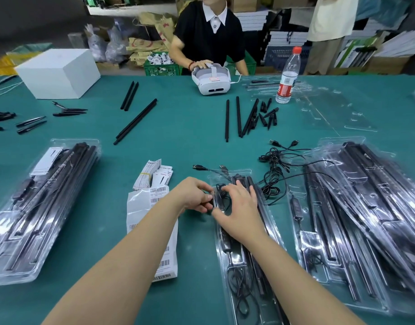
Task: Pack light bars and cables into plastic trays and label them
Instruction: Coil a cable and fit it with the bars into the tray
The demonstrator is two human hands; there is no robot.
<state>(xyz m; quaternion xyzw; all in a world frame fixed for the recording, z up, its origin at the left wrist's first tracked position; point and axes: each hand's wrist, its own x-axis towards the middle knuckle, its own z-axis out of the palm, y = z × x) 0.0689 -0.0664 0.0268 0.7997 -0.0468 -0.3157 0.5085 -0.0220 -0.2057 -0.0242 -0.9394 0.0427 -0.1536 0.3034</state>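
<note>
A clear plastic tray (275,242) lies in front of me on the green table, holding black light bars (255,191) and a coiled black cable (239,292). My left hand (193,195) pinches a small black piece at the tray's upper left edge. My right hand (239,207) rests over the tray's top, fingers curled on the cable there. A sheet of barcode labels (155,221) lies left of the tray. Loose USB cables (275,165) sit beyond the tray.
Filled trays are stacked at the left (37,202) and right (366,207). Loose black bars (136,120) and end pieces (265,116) lie mid-table. A white box (58,71), a headset (211,80), a water bottle (287,76) and empty trays (338,109) stand farther back. A person faces me across the table.
</note>
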